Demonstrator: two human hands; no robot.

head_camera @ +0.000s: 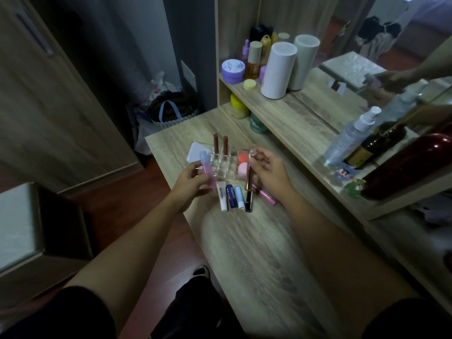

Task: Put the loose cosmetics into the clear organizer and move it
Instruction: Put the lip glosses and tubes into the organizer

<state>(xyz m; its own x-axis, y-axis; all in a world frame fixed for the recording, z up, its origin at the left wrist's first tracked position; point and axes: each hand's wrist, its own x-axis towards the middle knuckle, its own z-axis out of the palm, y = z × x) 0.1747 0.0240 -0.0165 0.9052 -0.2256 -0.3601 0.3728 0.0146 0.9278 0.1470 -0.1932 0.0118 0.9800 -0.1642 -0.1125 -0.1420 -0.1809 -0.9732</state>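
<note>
The clear organizer (226,165) stands on the wooden table (256,253), with two dark red lipsticks (220,143) upright in its far slots and an orange and a pink round pot (242,163) in its right side. My left hand (193,182) grips a pink tube with a pale blue cap (206,167) at the organizer's left edge. My right hand (269,172) pinches a small clear item at the organizer's right corner. In front lie a white tube (222,198), two Nivea sticks (234,196), a black-and-gold tube (249,192) and a pink pencil (266,196).
A white compact (195,152) lies behind the organizer on the left. A shelf and mirror at the right hold jars, a white cylinder (277,69), a spray bottle (352,135) and dark bottles. Bags sit on the floor beyond the table's far edge.
</note>
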